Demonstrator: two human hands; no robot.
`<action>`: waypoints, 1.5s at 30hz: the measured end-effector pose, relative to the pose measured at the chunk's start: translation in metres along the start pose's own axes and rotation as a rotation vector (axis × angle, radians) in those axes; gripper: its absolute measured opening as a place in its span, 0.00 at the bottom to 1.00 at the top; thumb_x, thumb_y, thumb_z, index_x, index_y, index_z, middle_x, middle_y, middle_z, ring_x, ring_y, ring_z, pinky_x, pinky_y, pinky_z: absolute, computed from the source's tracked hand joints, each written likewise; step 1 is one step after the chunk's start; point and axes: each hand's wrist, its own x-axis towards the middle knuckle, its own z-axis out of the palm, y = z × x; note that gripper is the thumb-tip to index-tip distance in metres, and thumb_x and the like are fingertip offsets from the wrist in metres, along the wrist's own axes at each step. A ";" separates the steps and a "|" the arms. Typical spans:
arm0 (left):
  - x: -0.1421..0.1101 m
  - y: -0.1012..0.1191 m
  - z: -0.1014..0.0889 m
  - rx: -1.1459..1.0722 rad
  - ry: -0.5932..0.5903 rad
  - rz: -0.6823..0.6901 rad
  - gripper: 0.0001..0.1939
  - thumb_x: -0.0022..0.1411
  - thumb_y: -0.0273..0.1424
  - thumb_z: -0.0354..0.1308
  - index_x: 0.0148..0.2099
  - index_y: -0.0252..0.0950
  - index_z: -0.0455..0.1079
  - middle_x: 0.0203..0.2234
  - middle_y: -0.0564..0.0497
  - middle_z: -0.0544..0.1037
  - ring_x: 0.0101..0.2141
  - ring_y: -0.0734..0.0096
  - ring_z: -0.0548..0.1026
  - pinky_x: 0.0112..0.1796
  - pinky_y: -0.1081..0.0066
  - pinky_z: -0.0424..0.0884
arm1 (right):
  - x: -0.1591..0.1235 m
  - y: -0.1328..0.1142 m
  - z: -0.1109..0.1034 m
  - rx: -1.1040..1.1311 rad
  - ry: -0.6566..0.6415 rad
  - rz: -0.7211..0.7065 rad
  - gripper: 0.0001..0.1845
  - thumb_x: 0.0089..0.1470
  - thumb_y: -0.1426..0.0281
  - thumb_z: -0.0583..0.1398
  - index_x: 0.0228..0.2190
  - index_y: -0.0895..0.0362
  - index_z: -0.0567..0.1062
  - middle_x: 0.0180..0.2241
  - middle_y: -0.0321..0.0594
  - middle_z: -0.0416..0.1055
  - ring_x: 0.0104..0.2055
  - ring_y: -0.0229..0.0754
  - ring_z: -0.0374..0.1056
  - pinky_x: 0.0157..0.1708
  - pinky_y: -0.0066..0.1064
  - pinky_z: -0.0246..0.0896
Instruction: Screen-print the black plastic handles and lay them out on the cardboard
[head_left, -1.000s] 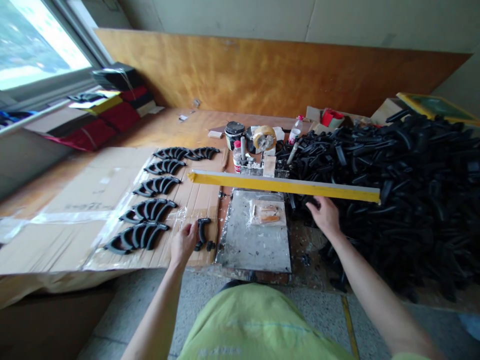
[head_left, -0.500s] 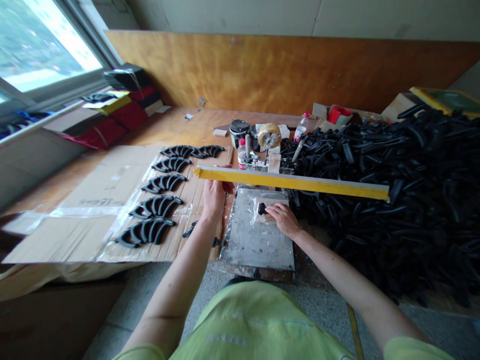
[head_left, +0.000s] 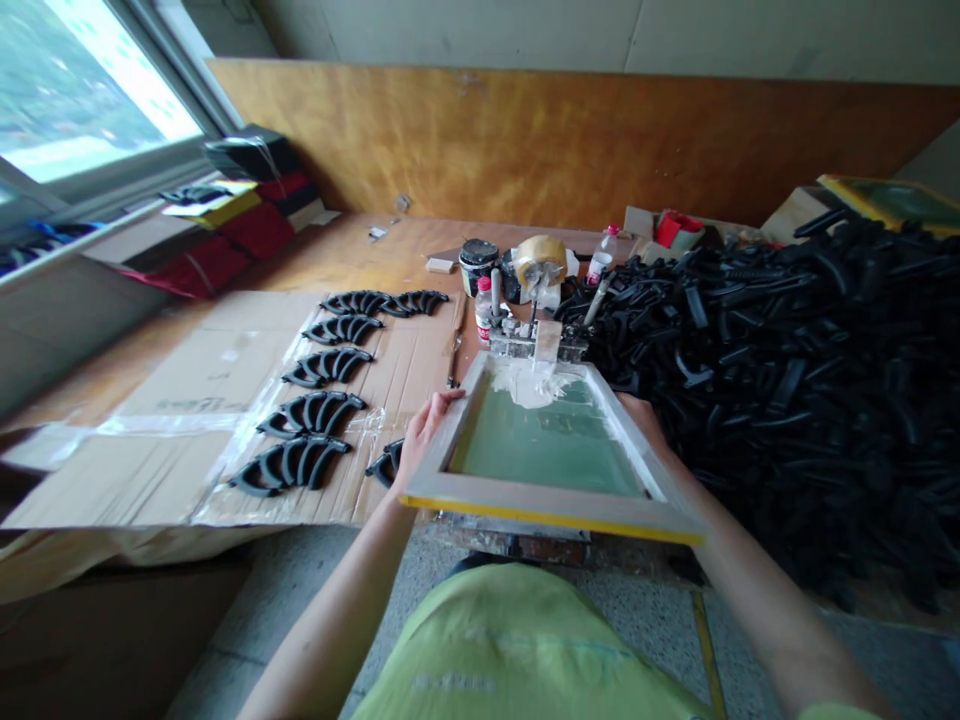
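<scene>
A screen printing frame with green mesh and a yellow-taped front edge lies tilted over the metal plate, its near side raised. White ink is smeared on the mesh at its far end, below a pale wooden squeegee block. My left hand is closed around the frame's left side bar. At the right side bar is my right hand, gripping it, with the fingertips partly hidden by the frame. The small black part on the plate is covered by the frame.
Curved black parts lie in fanned rows on flattened cardboard at left. A large heap of black parts fills the right. Behind the clamp stand a paint tub, a tape roll and bottles.
The screen frame has swung down from nearly edge-on, hiding the plate. My right hand has left the small black part and moved to the frame's right side. My left hand has come nearer.
</scene>
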 end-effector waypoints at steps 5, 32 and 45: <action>-0.019 -0.058 -0.011 0.054 -0.144 -0.214 0.31 0.55 0.49 0.59 0.55 0.35 0.70 0.28 0.50 0.77 0.28 0.69 0.73 0.28 0.74 0.68 | 0.044 -0.032 -0.012 0.123 0.241 -0.134 0.18 0.56 0.70 0.54 0.48 0.56 0.74 0.52 0.47 0.69 0.49 0.48 0.69 0.47 0.41 0.68; -0.011 -0.109 -0.006 0.054 -0.152 -0.302 0.36 0.54 0.49 0.59 0.61 0.37 0.63 0.29 0.52 0.78 0.25 0.72 0.72 0.25 0.75 0.65 | -0.001 -0.084 0.045 -0.105 -0.193 -0.770 0.11 0.53 0.80 0.55 0.35 0.58 0.74 0.35 0.44 0.72 0.43 0.46 0.66 0.44 0.35 0.62; 0.015 0.013 0.002 -0.171 -0.099 -0.049 0.26 0.59 0.51 0.54 0.46 0.35 0.73 0.35 0.48 0.78 0.35 0.68 0.75 0.35 0.71 0.71 | 0.093 -0.033 -0.018 0.157 0.215 0.067 0.17 0.58 0.67 0.55 0.48 0.56 0.72 0.35 0.41 0.75 0.32 0.41 0.69 0.38 0.34 0.65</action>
